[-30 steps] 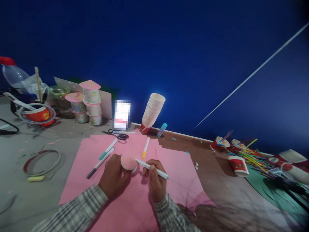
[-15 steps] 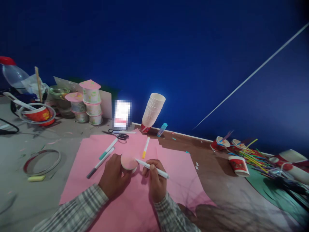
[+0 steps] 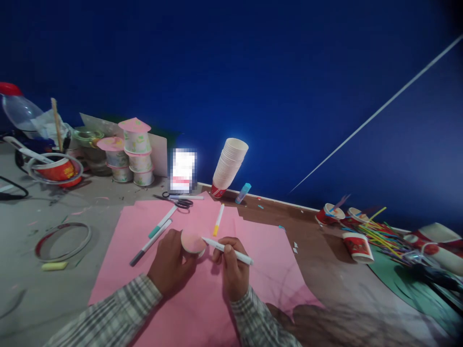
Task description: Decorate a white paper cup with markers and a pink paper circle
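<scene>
My left hand is closed around a small paper cup piece with a round pink face turned up; its lower side is mostly hidden by my fingers. In my right hand a white marker is pinched, its tip touching or very near the right edge of the pink face. Pink paper sheets lie under both hands. Just beyond them are a yellow-tipped marker, a grey-capped marker, a teal-capped marker and black-handled scissors.
A tall stack of paper cups leans by the blue wall, with a glue stick beside it. Pink-roofed cup towers stand back left. At left lies a tape ring. Right are a tipped red cup and colourful pipe cleaners.
The view has shifted very slightly. Both hands, the cup piece and the marker hold nearly the same positions.
</scene>
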`<state>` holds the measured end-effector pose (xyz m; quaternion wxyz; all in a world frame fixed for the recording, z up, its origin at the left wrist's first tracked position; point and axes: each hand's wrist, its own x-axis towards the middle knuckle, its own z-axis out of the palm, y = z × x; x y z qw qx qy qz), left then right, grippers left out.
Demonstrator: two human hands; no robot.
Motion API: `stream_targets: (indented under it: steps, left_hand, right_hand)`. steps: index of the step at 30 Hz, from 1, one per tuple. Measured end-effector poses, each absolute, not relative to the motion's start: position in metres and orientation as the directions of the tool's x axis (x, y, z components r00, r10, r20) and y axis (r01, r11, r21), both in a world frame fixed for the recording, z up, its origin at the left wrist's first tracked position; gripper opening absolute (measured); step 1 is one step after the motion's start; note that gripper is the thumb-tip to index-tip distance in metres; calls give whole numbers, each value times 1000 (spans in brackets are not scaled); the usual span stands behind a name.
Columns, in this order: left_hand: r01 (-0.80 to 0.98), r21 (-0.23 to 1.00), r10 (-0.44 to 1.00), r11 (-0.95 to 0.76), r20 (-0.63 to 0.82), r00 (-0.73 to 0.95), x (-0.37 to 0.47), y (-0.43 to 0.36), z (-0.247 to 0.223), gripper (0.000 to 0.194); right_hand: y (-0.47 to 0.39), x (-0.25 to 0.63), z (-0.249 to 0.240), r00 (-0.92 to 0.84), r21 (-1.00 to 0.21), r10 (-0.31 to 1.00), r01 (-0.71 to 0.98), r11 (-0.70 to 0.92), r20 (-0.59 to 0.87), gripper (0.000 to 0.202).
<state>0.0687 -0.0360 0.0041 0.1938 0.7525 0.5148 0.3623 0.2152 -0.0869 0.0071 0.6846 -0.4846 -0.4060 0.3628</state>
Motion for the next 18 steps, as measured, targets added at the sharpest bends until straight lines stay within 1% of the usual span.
stream_targets:
  steps: [8, 13, 18]
  left_hand:
    - [645, 657, 916, -389, 353, 192, 69, -36, 2, 11]
    - [638, 661, 913, -395, 358, 195, 69, -36, 2, 13]
    - [652, 654, 919, -383, 342, 196, 69, -36, 0, 12]
  right_hand:
    - [-87, 215, 6, 411, -958, 890, -112, 264, 197, 23]
    - [-87, 213, 7, 430, -959, 878, -87, 270, 208, 22]
    - [-88, 213, 7, 414, -959, 888, -104, 264, 200, 23]
